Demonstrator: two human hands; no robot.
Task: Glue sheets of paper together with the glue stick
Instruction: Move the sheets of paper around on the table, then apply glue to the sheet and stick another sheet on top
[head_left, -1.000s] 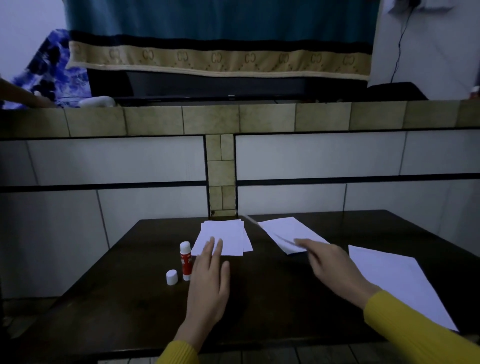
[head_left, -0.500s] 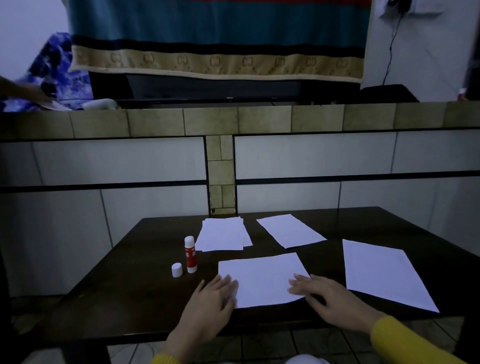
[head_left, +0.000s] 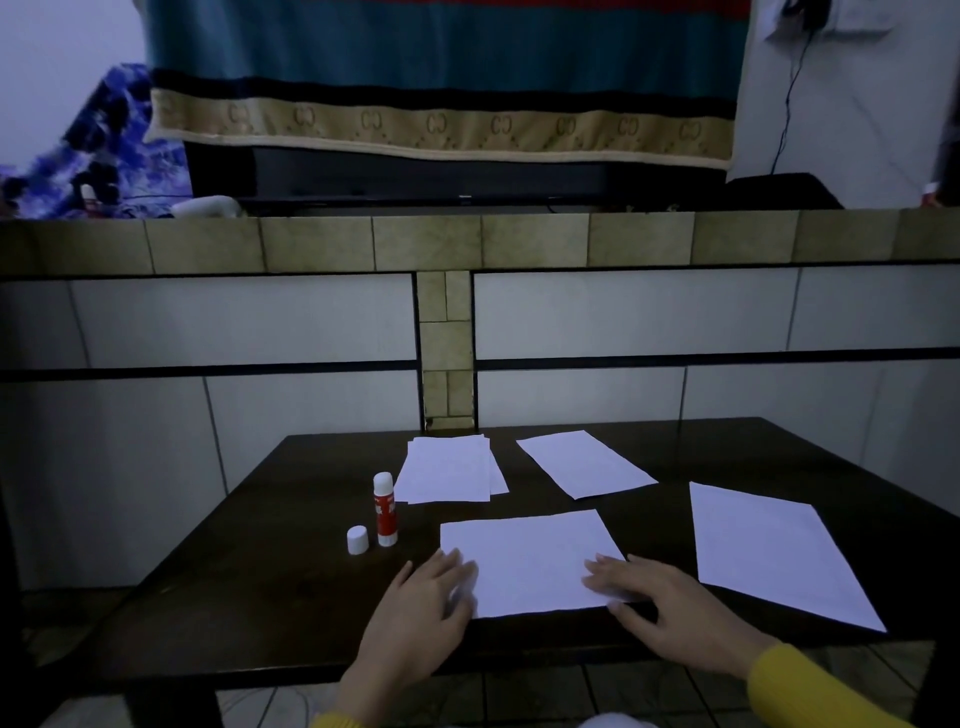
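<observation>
Both hands flat on sheet (uncapped glue stick nearby)

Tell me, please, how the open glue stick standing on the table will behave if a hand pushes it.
The glue stick stands upright, tall and narrow, so it would probably tip rather than slide. Being round, it may then roll on the table. Its cap is off, so the tip might smear the stack of sheets.

Dim room; dark table, tiled wall, hanging blanket
</observation>
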